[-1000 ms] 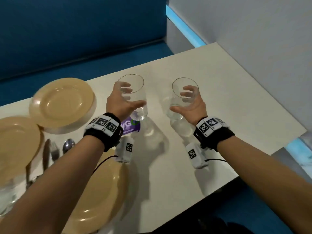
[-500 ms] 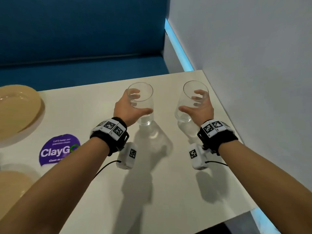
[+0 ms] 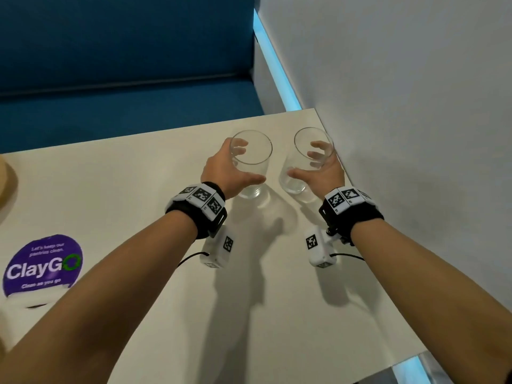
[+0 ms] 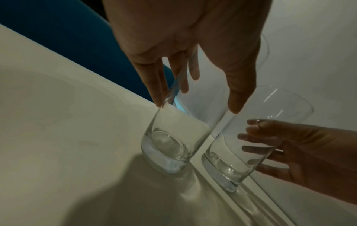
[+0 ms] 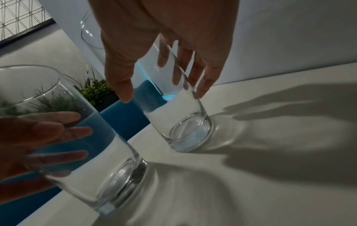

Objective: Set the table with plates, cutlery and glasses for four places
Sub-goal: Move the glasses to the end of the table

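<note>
Two clear empty glasses stand side by side on the cream table [image 3: 138,189], close to its far right corner. My left hand [image 3: 250,162] grips the left glass [image 3: 249,189], thumb on the near side and fingers behind. My right hand [image 3: 304,162] grips the right glass [image 3: 293,187] the same way, right next to the wall. In the left wrist view the left glass [image 4: 173,145] rests its base on the table, with my left hand [image 4: 197,107] spanning it and the right glass [image 4: 231,160] beside it. The right wrist view shows my right hand [image 5: 163,97] around the right glass [image 5: 185,126].
A grey wall [image 3: 415,134] runs along the table's right edge. A blue bench [image 3: 124,79] sits behind the far edge. The rim of a tan plate [image 3: 5,184] and a purple ClayGo sticker [image 3: 41,264] show at the left. A green plant [image 5: 94,90] stands beyond the bench.
Both hands have carried the glasses to the right, toward the wall corner, and the glasses now stand on the table. The view turned right, so the plates and cutlery left the frame.
</note>
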{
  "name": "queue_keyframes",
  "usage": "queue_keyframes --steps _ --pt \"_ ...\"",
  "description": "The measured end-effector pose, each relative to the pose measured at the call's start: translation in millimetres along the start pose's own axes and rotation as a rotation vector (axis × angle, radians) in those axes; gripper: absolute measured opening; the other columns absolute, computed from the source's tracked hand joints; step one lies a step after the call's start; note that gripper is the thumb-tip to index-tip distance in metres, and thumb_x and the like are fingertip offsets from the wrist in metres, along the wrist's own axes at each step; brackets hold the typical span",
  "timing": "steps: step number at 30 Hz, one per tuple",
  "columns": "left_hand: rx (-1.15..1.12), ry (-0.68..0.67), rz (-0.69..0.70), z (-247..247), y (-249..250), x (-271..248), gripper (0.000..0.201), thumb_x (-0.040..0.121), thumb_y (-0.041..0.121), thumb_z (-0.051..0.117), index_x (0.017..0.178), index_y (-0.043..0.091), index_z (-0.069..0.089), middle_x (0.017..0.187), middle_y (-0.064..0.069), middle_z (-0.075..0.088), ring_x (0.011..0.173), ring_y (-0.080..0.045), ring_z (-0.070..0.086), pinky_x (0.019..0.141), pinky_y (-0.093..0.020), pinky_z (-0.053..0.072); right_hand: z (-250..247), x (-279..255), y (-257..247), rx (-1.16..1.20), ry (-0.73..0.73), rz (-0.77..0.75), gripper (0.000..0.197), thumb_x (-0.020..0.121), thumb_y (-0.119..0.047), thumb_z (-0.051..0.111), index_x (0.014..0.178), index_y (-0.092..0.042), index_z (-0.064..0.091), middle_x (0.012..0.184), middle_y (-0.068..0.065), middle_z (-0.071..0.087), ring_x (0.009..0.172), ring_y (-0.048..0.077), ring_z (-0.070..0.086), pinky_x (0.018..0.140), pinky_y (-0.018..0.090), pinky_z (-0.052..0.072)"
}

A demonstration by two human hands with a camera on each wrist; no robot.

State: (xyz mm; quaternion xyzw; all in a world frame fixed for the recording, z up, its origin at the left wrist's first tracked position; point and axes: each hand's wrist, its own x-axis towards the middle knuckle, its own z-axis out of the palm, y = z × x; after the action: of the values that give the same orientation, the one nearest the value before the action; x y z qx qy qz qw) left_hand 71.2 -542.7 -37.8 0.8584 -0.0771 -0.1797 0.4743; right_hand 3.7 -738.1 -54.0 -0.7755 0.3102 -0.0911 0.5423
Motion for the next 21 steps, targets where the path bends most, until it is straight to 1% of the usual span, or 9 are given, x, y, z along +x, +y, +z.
queue_keyframes --steps 3,6,9,11,14,16,17,19,21 --pt "-0.001 0.025 -0.009 7 5 5 0.072 0.057 0.033 0.088 0.116 0.035 0.046 0.124 0.011 0.058 0.108 -0.017 0.057 0.093 -0.037 0.048 -1 9 -1 0.009 -0.039 -0.011 0.075 0.060 -0.013 0.086 0.123 -0.026 0.047 0.115 -0.004 0.054 0.109 0.015 0.054 0.090 0.025 0.047" --pt "-0.009 0.028 -0.009 13 10 11 0.076 0.056 0.033 0.089 0.117 0.035 0.044 0.127 0.009 0.056 0.108 -0.016 0.056 0.093 -0.037 0.049 0 20 -5 0.021 -0.078 -0.009 0.077 0.061 -0.012 0.085 0.126 -0.026 0.045 0.119 -0.002 0.051 0.116 0.017 0.052 0.092 0.026 0.047" --pt "-0.025 0.037 -0.003 20 15 15 0.079 0.057 0.029 0.089 0.119 0.027 0.040 0.130 0.005 0.055 0.110 -0.018 0.055 0.092 -0.034 0.048 2 27 -9 0.027 -0.097 -0.009 0.078 0.063 -0.011 0.085 0.128 -0.025 0.044 0.121 -0.001 0.051 0.120 0.019 0.051 0.091 0.023 0.044" --pt "-0.033 0.047 -0.006 24 18 18 0.078 0.058 0.027 0.089 0.118 0.024 0.039 0.128 0.003 0.055 0.110 -0.018 0.054 0.092 -0.032 0.048 2 29 -11 0.028 -0.101 -0.015 0.077 0.064 -0.010 0.084 0.129 -0.024 0.044 0.125 0.001 0.052 0.122 0.019 0.050 0.090 0.020 0.042" --pt "-0.036 0.056 -0.014 28 20 20 0.077 0.059 0.026 0.088 0.118 0.023 0.039 0.125 0.003 0.055 0.108 -0.018 0.055 0.089 -0.030 0.046 1 30 -9 0.046 -0.101 -0.014 0.075 0.065 -0.008 0.083 0.128 -0.023 0.045 0.128 0.005 0.054 0.124 0.019 0.050 0.092 0.016 0.042" --pt "-0.036 0.055 -0.014 29 21 20 0.077 0.059 0.026 0.088 0.119 0.022 0.039 0.123 0.003 0.055 0.107 -0.017 0.054 0.088 -0.029 0.046 0 28 -9 0.048 -0.109 -0.018 0.075 0.064 -0.008 0.083 0.128 -0.024 0.046 0.129 0.005 0.054 0.124 0.019 0.050 0.090 0.014 0.042" --pt "-0.032 0.054 -0.012 30 22 20 0.077 0.059 0.026 0.088 0.119 0.022 0.039 0.123 0.004 0.055 0.107 -0.017 0.054 0.087 -0.029 0.046 0 28 -8 0.046 -0.115 -0.020 0.076 0.064 -0.009 0.084 0.128 -0.025 0.046 0.129 0.004 0.054 0.124 0.019 0.050 0.090 0.014 0.043" --pt "-0.020 0.054 -0.010 30 22 21 0.077 0.059 0.026 0.088 0.119 0.022 0.039 0.122 0.004 0.055 0.106 -0.017 0.054 0.086 -0.028 0.045 0 27 -8 0.032 -0.123 -0.021 0.076 0.064 -0.011 0.084 0.128 -0.026 0.045 0.129 0.003 0.054 0.124 0.019 0.050 0.093 0.019 0.043" --pt "-0.009 0.053 -0.007 30 22 22 0.078 0.059 0.027 0.088 0.120 0.022 0.039 0.122 0.004 0.054 0.105 -0.016 0.054 0.084 -0.027 0.045 0 26 -9 0.022 -0.121 -0.020 0.076 0.064 -0.012 0.084 0.128 -0.026 0.045 0.128 0.003 0.054 0.123 0.020 0.051 0.092 0.020 0.042"
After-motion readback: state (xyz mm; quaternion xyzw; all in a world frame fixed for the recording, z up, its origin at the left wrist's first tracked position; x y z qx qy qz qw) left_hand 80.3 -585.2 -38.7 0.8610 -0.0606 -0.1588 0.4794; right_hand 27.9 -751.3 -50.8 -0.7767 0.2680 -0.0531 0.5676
